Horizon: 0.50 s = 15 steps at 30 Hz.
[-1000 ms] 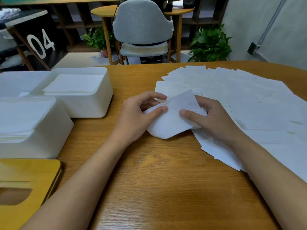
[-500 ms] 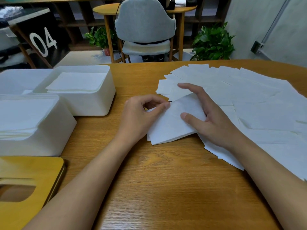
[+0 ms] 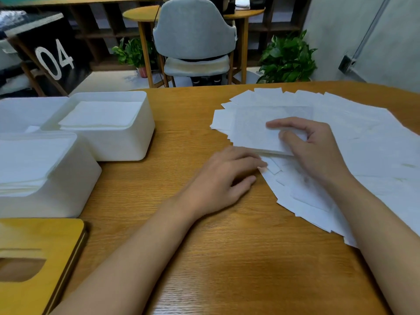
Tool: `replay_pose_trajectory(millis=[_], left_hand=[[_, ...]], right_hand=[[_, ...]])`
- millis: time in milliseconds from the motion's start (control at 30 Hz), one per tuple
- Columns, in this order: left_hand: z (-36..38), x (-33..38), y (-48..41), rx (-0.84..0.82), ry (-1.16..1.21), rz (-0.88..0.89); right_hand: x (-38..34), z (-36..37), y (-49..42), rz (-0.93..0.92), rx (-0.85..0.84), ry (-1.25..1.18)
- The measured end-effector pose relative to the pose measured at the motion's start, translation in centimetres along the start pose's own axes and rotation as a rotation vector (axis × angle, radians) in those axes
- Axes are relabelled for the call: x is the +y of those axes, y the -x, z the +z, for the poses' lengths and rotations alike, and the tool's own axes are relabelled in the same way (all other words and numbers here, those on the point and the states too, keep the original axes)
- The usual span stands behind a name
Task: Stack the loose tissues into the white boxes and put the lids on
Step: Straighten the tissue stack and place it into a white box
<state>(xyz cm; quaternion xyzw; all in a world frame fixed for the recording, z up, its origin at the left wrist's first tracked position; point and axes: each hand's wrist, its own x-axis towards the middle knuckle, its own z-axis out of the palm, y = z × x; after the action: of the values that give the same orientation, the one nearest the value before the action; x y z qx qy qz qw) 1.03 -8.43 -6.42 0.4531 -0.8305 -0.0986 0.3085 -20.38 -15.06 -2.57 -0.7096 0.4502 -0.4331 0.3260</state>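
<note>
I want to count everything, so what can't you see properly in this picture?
All in the head view.
Near white box: left part cut off by the picture's edge.
Wooden lid: cut off at the bottom-left corner.
Loose tissues: some hidden under the right hand and arm; the pile runs off the right edge.
White shape, back left: half hidden by the far white box, so unclear.

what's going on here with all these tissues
A person is packing tissues into boxes at a table. The right hand pinches a small stack over the loose tissues spread there, while the left hand rests open at their edge. The near white box and the far white box both hold tissues, lids off; a wooden lid lies in front of the near one.
</note>
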Motion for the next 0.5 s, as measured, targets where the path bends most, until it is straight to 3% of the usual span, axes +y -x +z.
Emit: replay_pose_trajectory(millis=[100, 500], left_hand=[[0.7, 0.4, -0.4, -0.120, -0.064, 0.047], [-1.4, 0.7, 0.0, -0.103, -0.019, 0.022]], right_hand=[[0.1, 0.0, -0.1, 0.009, 0.004, -0.014], [-0.2, 0.4, 0.4, 0.018, 0.022, -0.025]])
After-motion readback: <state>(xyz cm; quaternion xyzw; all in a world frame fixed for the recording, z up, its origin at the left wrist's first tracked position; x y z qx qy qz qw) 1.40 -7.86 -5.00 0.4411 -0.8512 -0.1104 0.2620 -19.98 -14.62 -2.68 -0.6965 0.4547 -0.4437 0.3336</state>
